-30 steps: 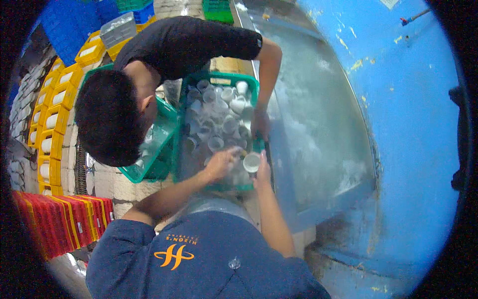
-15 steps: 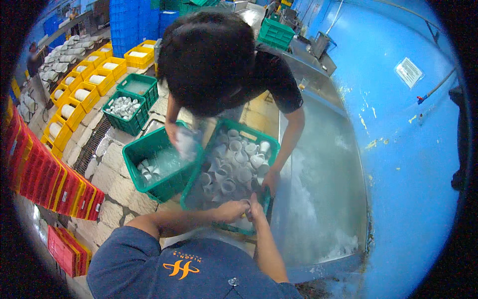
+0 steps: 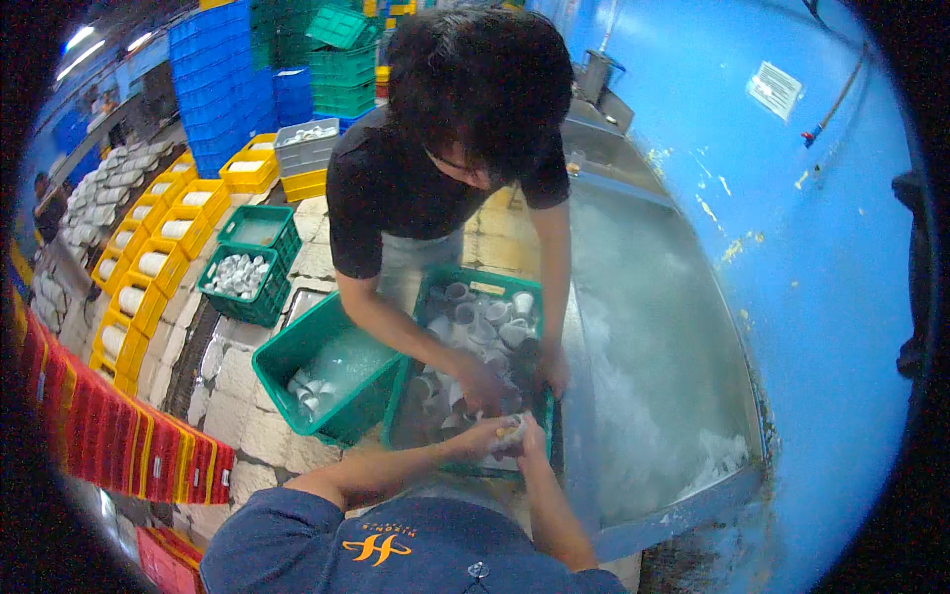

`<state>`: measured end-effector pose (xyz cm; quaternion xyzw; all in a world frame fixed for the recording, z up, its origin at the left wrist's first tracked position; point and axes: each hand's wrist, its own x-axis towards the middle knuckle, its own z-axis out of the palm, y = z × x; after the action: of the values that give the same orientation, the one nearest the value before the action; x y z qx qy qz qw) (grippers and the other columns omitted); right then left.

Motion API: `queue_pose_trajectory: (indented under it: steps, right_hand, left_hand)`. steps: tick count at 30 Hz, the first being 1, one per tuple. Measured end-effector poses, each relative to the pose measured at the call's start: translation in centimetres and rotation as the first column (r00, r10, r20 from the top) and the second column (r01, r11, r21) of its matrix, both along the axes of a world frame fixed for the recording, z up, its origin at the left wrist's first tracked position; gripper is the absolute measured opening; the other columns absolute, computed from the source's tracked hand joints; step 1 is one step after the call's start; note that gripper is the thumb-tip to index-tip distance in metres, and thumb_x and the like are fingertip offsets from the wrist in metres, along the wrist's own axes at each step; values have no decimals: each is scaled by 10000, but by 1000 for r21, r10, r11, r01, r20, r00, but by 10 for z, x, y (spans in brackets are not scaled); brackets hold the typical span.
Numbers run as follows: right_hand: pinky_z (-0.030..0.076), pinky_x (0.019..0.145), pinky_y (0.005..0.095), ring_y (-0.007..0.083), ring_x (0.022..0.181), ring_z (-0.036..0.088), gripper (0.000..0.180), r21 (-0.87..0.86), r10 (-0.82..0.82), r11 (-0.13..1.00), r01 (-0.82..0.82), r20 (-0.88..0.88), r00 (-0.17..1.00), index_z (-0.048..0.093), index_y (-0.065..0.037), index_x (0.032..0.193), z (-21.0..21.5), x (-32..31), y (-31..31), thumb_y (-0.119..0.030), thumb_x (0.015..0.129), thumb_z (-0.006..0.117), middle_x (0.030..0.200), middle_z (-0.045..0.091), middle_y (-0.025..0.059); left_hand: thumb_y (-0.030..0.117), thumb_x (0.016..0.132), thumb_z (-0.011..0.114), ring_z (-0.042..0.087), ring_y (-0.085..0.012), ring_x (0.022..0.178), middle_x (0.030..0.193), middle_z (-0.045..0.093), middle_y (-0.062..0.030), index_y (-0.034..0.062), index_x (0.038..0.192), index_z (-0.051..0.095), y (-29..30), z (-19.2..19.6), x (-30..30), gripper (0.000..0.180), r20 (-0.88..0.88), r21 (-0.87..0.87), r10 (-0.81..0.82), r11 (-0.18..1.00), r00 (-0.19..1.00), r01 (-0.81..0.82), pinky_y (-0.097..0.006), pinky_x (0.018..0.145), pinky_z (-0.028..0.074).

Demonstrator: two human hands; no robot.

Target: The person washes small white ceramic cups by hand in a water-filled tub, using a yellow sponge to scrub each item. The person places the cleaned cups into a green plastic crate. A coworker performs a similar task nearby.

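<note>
white cup (image 3: 511, 433) between both hands' fingers (image 3: 492, 432)

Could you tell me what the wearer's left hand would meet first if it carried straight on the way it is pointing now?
Probably the small white cup it already touches, with the right hand closed on it. Beyond that lie the co-worker's hand and the white cups in the green crate; depth is unclear.
</note>
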<state>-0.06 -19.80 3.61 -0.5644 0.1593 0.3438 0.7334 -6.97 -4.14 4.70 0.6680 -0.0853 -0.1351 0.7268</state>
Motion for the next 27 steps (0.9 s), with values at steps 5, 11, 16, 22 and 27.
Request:
queue_pose_trajectory:
  steps: [5, 11, 16, 22, 27]
  right_hand:
    - [586, 627, 458, 262, 882, 668, 371, 201, -71, 977, 70, 0, 997, 595, -61, 1186, 38, -43, -26, -378, 1017, 504, 1026, 675, 85]
    - [604, 755, 559, 315, 1048, 636, 352, 385, -203, 908, 167, 54, 978, 505, -49, 1309, 49, -75, -43, -280, 1047, 464, 1227, 604, 136]
    - [607, 798, 564, 372, 927, 692, 383, 414, -224, 889, 196, 18, 975, 435, -18, 1333, 58, -91, -59, -108, 965, 493, 1171, 613, 204]
    - [624, 794, 513, 338, 854, 708, 429, 322, -250, 920, 221, 51, 967, 437, 16, 1302, 64, -81, -63, 17, 887, 547, 1110, 629, 195]
    - [614, 779, 470, 222, 840, 652, 327, 297, -145, 949, 108, 105, 984, 516, -17, 1255, 52, -57, -51, -24, 935, 586, 1013, 622, 107]
  left_hand:
    - [284, 1022, 577, 622, -169, 864, 1000, 642, -57, 58, 1177, 612, -4, -17, 11, 276, -257, -83, 14, 996, 966, -36, -337, 726, 529]
    - [325, 1029, 494, 613, -278, 911, 1013, 617, -111, 67, 1105, 629, -22, -35, 20, 301, 390, 319, 158, 901, 907, -294, -406, 838, 509]
    - [285, 1011, 519, 622, -261, 935, 1019, 601, -134, 30, 1149, 588, -22, -8, 2, 298, -297, -151, 163, 965, 941, -215, -387, 808, 514]
    - [247, 958, 559, 663, -364, 1047, 1148, 670, -227, 21, 1178, 642, 4, -16, -2, 326, -7, 830, -312, 528, 950, 180, -470, 870, 513]
    - [248, 960, 545, 693, -360, 964, 1071, 705, -203, 32, 1169, 675, 13, -62, 20, 328, -88, 761, -442, 548, 893, 346, -459, 826, 533]
